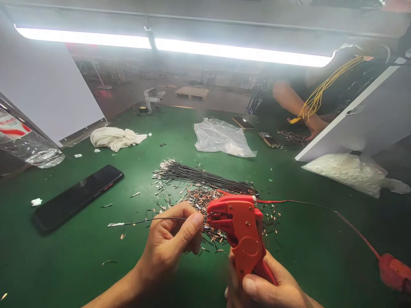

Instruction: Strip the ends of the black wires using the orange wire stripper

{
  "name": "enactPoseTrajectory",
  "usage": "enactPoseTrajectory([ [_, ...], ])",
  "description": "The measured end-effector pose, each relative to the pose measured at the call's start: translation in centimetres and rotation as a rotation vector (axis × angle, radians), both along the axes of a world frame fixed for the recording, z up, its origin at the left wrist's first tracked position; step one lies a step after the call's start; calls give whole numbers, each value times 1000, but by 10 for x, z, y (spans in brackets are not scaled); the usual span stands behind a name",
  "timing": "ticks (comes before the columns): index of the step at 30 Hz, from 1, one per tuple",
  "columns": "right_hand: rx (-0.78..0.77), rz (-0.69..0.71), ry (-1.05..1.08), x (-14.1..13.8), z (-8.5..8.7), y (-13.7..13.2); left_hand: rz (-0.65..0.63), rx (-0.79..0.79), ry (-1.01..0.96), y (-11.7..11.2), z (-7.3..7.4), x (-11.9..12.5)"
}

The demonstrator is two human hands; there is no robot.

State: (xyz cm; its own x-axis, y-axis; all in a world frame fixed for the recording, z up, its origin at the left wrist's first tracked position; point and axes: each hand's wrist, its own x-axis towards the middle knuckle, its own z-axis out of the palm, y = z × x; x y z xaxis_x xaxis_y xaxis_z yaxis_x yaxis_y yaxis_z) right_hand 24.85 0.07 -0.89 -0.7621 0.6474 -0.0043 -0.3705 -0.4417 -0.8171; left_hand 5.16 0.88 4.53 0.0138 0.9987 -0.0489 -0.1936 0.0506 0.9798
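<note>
Between thumb and fingers, my left hand (175, 233) pinches a thin black wire (141, 222). Its left end carries a silvery terminal; the other end is at the jaws of a red wire stripper (245, 231). Whether the jaws are closed on the wire I cannot tell. My right hand (269, 284) is wrapped around the stripper's handles from below. Behind the tool lies a bundle of black wires (205, 177) with silvery terminals at the left. Beneath the jaws spreads a heap of short wire scraps (199, 201), black with coppery ends.
A dark phone (78, 196), a water bottle (28, 141) and a white cloth (117, 138) lie to the left. Farther back is a clear plastic bag (221, 139). A red cord (321, 206) runs right. Beyond the right panel, another person's hand (316, 126) rests near scraps.
</note>
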Motion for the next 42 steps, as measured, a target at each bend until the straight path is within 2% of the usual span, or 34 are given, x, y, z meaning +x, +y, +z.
enactPoseTrajectory([
  [6, -11, 10, -197, 8, 13, -1, -22, 26, -3, 0, 0, -2],
  [11, 28, 4, -156, 11, 14, -3, -57, 43, 8, 3, -4, -6],
  [14, 6, -19, -209, 11, 16, -4, -69, 53, 6, 5, -4, -7],
  [19, 57, -64, -262, 12, 18, -10, -29, 30, -15, 4, -2, -5],
  [21, -20, -144, -315, 12, 17, -15, -9, 12, -30, 3, -2, -3],
  [24, -166, -279, -362, 11, 13, -21, -53, 10, -62, 5, -5, -4],
  [29, -154, -171, -290, 10, 6, -16, -122, -3, -108, 11, -11, -7],
  [33, -89, -63, -270, 11, 13, -9, -120, -14, -80, 12, -10, -6],
  [38, -101, -14, -232, 9, 24, -4, -129, -12, -56, 10, -9, -6],
  [42, -128, 2, -221, 9, 20, -4, -140, -7, -37, 8, -10, -7],
])
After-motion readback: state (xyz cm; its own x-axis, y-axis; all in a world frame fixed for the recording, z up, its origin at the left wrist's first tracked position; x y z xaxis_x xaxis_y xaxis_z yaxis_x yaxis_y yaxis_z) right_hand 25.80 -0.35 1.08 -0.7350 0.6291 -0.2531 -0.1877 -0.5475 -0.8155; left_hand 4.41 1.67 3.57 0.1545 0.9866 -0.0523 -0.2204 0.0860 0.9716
